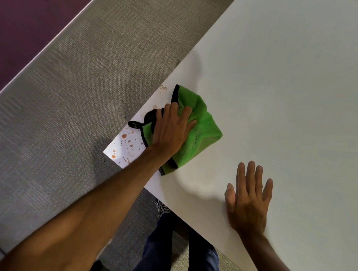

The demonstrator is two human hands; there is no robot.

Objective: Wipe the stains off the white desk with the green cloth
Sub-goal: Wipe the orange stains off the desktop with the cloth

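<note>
A green cloth (203, 128) with black trim lies folded near the corner of the white desk (290, 89). My left hand (171, 128) presses down on the cloth with its fingers spread over the bunched fabric. Orange-brown stains (127, 142) dot the desk corner just left of the cloth, and a few more stains (163, 88) sit at the edge beyond it. My right hand (248, 199) rests flat on the desk to the right of the cloth, fingers straight, holding nothing.
The desk's left edge (177, 67) and near edge (170, 207) meet at the stained corner. Grey carpet (72, 88) lies below, with a purple wall (18, 23) at the far left. My legs in blue trousers (161, 248) stand under the near edge.
</note>
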